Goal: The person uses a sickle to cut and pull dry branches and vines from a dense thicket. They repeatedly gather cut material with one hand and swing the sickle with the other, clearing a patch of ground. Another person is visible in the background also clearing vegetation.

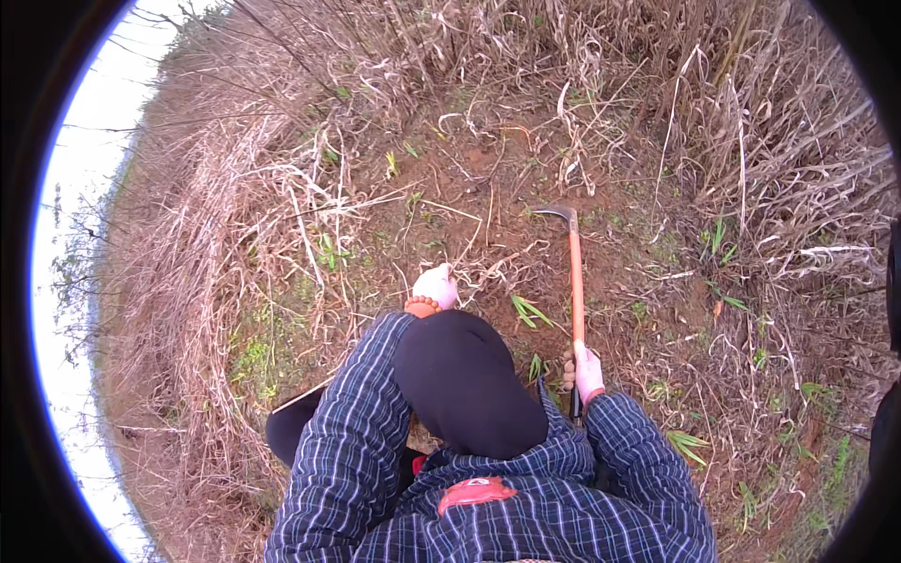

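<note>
A sickle (pixel 577 281) with a long orange handle and a dark curved blade is gripped in my right hand (pixel 588 372). Its blade points left, over bare reddish soil, and the dark butt of the handle shows below the hand. My left hand (pixel 435 285) is closed, low among dry stalks (pixel 469 246) in front of my raised knee (pixel 460 375). Whatever its fingers hold is hidden from this angle. A beaded bracelet (pixel 422 305) circles the left wrist. Green blades of grass (pixel 530 310) lie between the two hands.
Tall dry grass (pixel 770 169) stands thick at the right and far side, with more dry growth (pixel 206 235) on the left. Thin bare twigs (pixel 282 42) reach in from the upper left. Reddish soil (pixel 469 159) with scattered dead stems lies ahead.
</note>
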The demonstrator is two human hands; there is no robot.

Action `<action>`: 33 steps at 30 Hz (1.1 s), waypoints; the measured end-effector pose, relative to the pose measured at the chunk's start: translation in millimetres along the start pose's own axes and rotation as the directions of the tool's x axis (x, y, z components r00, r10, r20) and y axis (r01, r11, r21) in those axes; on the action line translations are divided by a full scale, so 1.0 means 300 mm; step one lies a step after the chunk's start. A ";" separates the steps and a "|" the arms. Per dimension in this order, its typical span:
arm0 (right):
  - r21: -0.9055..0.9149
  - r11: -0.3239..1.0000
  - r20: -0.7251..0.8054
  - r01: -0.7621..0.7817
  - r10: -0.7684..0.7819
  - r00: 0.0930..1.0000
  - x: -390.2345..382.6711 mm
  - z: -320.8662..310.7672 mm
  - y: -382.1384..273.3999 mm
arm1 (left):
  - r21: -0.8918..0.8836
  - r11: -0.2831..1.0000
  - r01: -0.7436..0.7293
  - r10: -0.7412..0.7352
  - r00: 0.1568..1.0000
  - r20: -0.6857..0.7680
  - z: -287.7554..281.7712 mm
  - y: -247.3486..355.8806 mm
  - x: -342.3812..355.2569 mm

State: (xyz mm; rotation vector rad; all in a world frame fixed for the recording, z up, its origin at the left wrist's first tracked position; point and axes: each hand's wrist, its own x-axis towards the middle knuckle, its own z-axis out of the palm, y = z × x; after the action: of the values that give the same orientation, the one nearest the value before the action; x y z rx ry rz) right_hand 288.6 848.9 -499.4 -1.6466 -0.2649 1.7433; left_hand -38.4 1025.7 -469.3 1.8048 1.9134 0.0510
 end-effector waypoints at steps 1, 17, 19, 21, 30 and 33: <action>-0.124 0.992 -0.077 0.035 -0.045 0.996 -0.028 -0.016 -0.001 | -0.070 0.992 0.102 -0.098 0.993 0.061 0.046 0.007 0.012; -0.908 0.258 0.133 0.331 -0.571 0.810 -0.133 -0.165 0.037 | -0.579 0.499 0.645 -0.178 0.730 0.660 0.362 0.228 0.221; -0.931 0.277 0.056 0.239 -0.538 0.841 -0.141 -0.155 0.015 | -0.604 0.557 0.570 -0.131 0.779 0.613 0.365 0.224 0.214; -0.929 0.311 0.018 0.201 -0.504 0.863 -0.209 -0.152 -0.015 | -0.632 0.604 0.487 -0.069 0.821 0.566 0.381 0.223 0.206; -0.670 0.735 -0.419 -0.105 -0.258 0.870 -0.855 -0.248 0.066 | -0.850 0.485 0.206 0.011 0.970 0.241 0.412 -0.072 0.168; -0.697 0.717 -0.399 0.026 -0.417 0.817 -0.794 -0.243 0.106 | -0.657 0.751 -0.062 0.044 0.998 -0.044 0.300 -0.200 0.217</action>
State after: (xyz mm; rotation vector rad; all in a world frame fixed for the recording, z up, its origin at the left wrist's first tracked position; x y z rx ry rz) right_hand 329.6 657.0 -342.8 -2.4119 -0.8710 0.9506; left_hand -59.1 1052.2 -591.0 1.3585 1.5655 0.6907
